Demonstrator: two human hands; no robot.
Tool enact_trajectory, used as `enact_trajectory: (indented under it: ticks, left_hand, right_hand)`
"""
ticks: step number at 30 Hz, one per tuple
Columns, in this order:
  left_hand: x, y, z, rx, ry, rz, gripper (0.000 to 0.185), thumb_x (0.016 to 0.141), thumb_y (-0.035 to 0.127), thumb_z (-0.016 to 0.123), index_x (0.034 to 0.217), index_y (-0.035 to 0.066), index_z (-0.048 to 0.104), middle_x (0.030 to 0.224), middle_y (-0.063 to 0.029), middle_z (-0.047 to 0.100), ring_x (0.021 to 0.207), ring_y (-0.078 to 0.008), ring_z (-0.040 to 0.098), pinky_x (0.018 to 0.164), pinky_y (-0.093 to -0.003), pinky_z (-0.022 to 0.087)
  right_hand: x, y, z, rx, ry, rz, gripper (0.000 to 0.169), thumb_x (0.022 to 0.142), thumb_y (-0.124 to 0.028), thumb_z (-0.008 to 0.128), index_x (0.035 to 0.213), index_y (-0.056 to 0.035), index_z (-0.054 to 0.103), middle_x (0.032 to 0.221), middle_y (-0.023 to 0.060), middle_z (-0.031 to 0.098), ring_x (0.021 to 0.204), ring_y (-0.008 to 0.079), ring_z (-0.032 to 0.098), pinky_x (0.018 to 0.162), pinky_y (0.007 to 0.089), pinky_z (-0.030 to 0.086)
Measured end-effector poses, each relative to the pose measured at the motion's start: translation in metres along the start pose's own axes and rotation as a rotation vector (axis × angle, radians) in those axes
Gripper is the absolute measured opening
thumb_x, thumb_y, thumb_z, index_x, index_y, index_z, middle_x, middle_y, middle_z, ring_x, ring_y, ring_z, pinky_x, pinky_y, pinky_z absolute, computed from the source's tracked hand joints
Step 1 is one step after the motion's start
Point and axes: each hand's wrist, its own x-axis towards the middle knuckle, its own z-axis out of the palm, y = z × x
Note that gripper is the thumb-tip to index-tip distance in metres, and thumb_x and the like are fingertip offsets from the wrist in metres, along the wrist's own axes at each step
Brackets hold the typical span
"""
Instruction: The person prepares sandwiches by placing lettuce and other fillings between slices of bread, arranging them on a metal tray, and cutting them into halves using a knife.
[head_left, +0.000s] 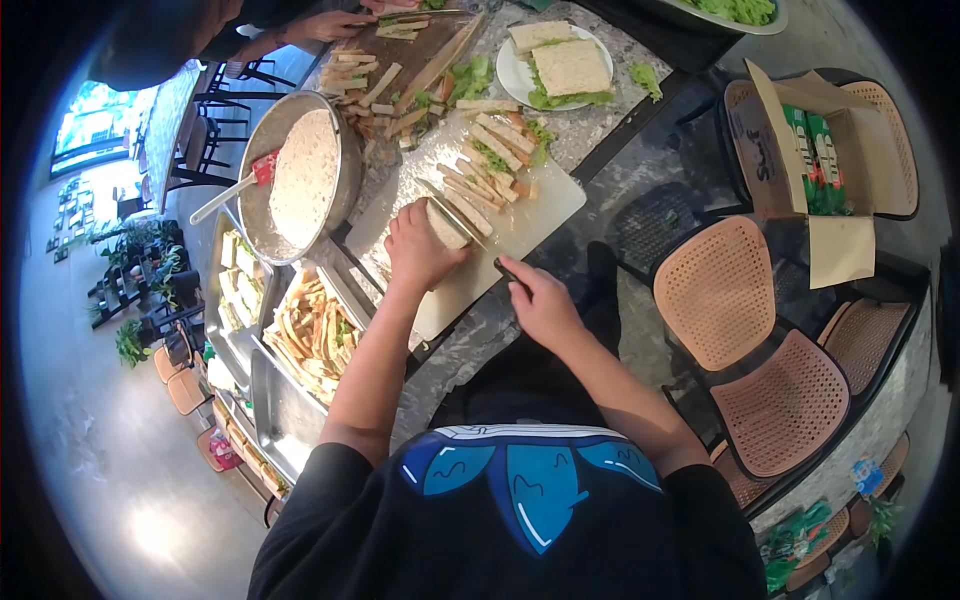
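Note:
On a white cutting board, my left hand presses down on a sandwich of white bread, partly covering it. My right hand grips the dark handle of a kitchen knife. Its long blade lies along the sandwich's right edge, with the tip pointing away from me; how deep it has cut cannot be seen. Just beyond the blade lie several trimmed crust strips with bits of lettuce. A white plate farther back carries sandwiches with lettuce showing at the edges.
Left of the board stands a metal bowl of pale spread with a red spatula. Nearer are a tray of crusts and one of cut sandwiches. Across the table, another person's hand is beside a wooden board. Chairs stand right.

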Motion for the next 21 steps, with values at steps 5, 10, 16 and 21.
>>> enact_trajectory:
  ticks: [5, 10, 16, 21]
  left_hand:
    - [-0.001, -0.005, 0.002, -0.022, 0.016, 0.013, 0.100, 0.051, 0.040, 0.086, 0.131, 0.003, 0.037, 0.129, -0.0148, 0.043, 0.122, -0.0328, 0.039, 0.100, -0.0448, 0.034]
    - [-0.001, -0.004, 0.001, -0.037, -0.005, -0.006, 0.102, 0.051, 0.039, 0.086, 0.133, 0.004, 0.036, 0.130, -0.0139, 0.043, 0.122, -0.0330, 0.038, 0.101, -0.0445, 0.033]
    - [0.000, -0.002, 0.001, -0.025, -0.010, 0.012, 0.101, 0.052, 0.040, 0.085, 0.132, 0.003, 0.036, 0.130, -0.0141, 0.043, 0.122, -0.0331, 0.039, 0.101, -0.0447, 0.033]
    - [0.000, -0.006, 0.004, -0.019, -0.002, 0.007, 0.101, 0.052, 0.039, 0.084, 0.132, 0.002, 0.036, 0.130, -0.0145, 0.043, 0.122, -0.0337, 0.039, 0.101, -0.0446, 0.032]
  right_hand:
    - [-0.009, 0.007, -0.024, 0.174, -0.006, 0.022, 0.036, 0.085, -0.008, 0.055, 0.120, -0.0079, 0.059, 0.101, 0.0188, 0.064, 0.089, 0.0323, 0.063, 0.079, 0.0348, 0.049]
    - [-0.040, -0.008, -0.034, -0.067, -0.023, 0.008, 0.038, 0.085, -0.011, 0.056, 0.123, -0.0195, 0.058, 0.082, 0.0154, 0.057, 0.074, 0.0342, 0.059, 0.066, 0.0411, 0.048]
    - [-0.023, 0.002, -0.011, -0.046, 0.045, -0.059, 0.036, 0.085, -0.012, 0.056, 0.121, -0.0183, 0.059, 0.082, 0.0151, 0.056, 0.074, 0.0348, 0.058, 0.065, 0.0409, 0.048]
    - [-0.016, 0.001, -0.007, -0.027, 0.025, -0.037, 0.036, 0.085, -0.011, 0.056, 0.120, -0.0172, 0.059, 0.082, 0.0160, 0.057, 0.074, 0.0354, 0.058, 0.066, 0.0403, 0.048]
